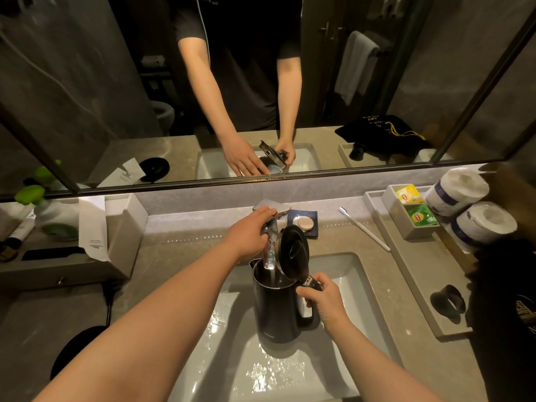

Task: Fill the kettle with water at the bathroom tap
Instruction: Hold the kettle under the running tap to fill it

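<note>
A black electric kettle [275,309] stands upright in the white sink basin [356,274], its lid [293,252] flipped up. My right hand [323,300] grips the kettle's handle on its right side. The chrome tap [271,208] rises behind the basin, and my left hand [246,235] rests on its handle with the fingers wrapped over it. A stream of water [269,253] runs from the spout down into the kettle's open mouth.
A soap dish [303,223] sits right of the tap and a toothbrush [364,229] lies on the counter. A tray at right holds tea bags [414,204], toilet rolls [464,190] and a black cup [448,303]. The kettle base [78,349] sits at left, near a tissue box [92,227].
</note>
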A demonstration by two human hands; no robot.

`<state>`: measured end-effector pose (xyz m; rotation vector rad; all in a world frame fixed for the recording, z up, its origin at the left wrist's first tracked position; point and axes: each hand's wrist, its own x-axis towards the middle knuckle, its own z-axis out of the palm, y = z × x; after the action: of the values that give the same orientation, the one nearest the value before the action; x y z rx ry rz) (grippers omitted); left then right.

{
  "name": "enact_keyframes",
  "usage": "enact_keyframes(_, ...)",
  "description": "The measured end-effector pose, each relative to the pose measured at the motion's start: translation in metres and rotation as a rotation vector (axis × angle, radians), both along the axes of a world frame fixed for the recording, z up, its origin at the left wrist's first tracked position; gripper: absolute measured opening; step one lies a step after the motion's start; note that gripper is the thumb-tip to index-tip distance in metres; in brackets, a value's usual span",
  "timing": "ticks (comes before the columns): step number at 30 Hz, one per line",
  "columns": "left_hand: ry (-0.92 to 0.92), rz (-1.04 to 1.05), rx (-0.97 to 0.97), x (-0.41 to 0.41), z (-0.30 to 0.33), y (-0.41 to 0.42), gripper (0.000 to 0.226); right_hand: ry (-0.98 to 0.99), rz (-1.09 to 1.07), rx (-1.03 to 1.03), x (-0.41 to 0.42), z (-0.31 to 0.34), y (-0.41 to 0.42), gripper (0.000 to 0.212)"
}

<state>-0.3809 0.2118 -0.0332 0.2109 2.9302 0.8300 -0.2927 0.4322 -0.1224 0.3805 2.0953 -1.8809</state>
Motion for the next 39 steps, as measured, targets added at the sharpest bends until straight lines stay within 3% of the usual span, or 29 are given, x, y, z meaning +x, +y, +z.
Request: enact_keyframes(39, 0.028, -0.022, -0.004, 0.004, 0.008, 0.001, 0.063, -0.004, -0.002, -0.006, -0.002, -0.005, 0.002, 0.032)
